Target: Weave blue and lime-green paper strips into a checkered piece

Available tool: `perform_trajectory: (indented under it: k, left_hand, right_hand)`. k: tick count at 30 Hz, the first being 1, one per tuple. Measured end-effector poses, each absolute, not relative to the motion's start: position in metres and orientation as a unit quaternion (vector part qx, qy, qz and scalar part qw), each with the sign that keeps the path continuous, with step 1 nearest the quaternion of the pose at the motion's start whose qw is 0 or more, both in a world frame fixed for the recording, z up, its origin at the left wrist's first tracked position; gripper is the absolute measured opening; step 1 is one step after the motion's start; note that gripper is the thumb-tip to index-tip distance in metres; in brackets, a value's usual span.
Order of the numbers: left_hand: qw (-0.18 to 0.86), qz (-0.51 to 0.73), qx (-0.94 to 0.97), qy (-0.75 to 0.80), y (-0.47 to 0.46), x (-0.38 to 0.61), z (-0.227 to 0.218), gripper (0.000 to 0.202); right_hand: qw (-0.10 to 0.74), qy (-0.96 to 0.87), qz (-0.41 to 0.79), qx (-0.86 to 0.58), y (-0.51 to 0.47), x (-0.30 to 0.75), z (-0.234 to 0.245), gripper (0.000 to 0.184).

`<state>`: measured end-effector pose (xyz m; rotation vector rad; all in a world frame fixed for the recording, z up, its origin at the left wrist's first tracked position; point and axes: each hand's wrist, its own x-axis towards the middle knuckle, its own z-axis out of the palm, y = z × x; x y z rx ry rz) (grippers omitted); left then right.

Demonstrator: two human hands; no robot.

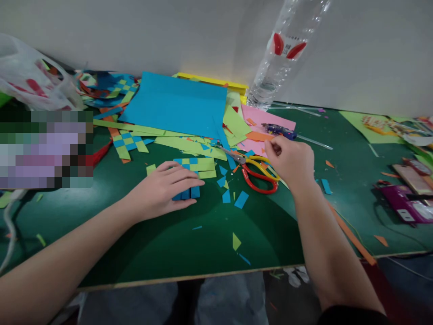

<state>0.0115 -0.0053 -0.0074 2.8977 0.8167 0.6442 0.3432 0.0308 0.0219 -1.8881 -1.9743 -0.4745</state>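
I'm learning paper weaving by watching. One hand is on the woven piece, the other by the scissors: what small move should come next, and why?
Probably lower the right hand onto the scissors: it hovers curled beside their handles, while the left hand pins the woven piece flat.
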Motion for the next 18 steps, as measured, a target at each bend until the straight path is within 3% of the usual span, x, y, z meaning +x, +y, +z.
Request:
perform_trajectory:
  k: [7,18]
  left_hand:
    - [0.037,0.201,0.944,0.261,-0.0039,0.0112,-0.0082,0.017]
    - [0.032,0.202,0.944,0.258,-0.0034,0.0103,-0.0097,0.015]
  right_hand:
    - [0.205,-0.709,-0.158,-0.656,0.0285,0.342,0.0228,0.029]
    - [0.233,-0.717,-0.158,-0.637,0.0291,0.3422,0.0224,0.031]
